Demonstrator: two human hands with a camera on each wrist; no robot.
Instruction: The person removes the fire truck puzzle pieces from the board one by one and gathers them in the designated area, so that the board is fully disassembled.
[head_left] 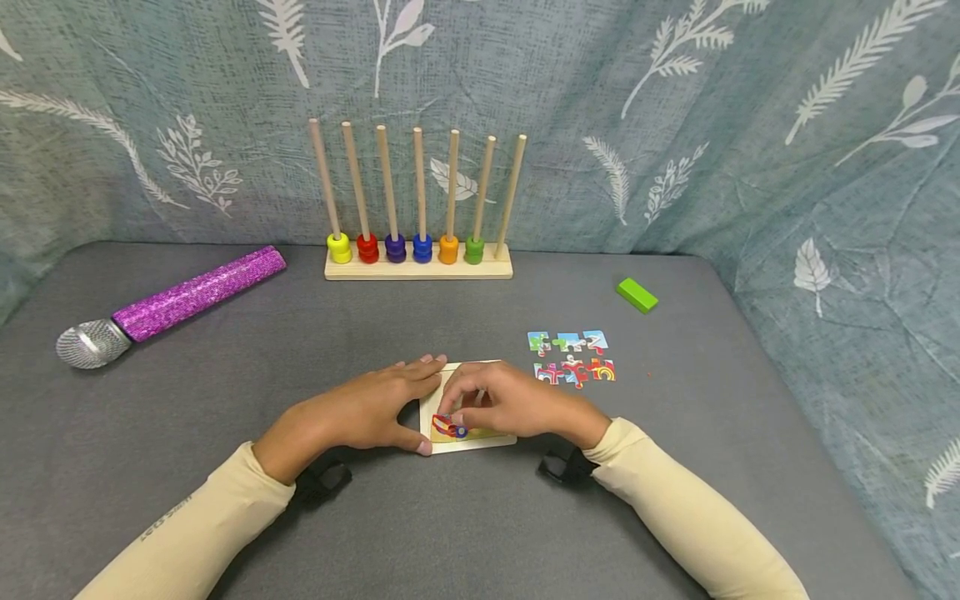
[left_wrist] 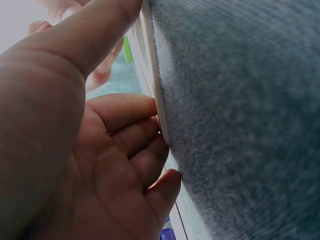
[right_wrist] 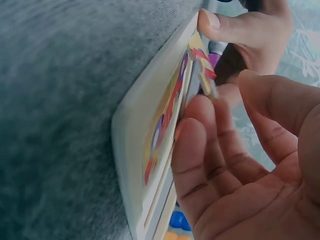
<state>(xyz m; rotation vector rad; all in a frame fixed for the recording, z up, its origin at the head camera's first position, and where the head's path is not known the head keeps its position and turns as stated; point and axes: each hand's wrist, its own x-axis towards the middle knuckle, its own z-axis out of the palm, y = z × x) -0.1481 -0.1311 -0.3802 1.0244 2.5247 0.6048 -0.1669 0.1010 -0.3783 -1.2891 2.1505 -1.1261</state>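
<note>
Where the red-and-yellow jigsaw piece (right_wrist: 206, 70) lies: tilted, at left side of puzzle tray (head_left: 474, 445), beside fingertips of nearer right hand (head_left: 510, 400).
Right fingers: bent; cannot tell whether pinching.
Left hand (head_left: 375, 408): extended fingers touch tray's left edge.

High head view, close wrist views

Cream sleeves (head_left: 690, 510) (dark lettering (head_left: 167, 517))

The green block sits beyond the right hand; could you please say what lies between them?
In the head view, puzzle pieces in two rows lie on the table between the right hand and the green block.
</note>
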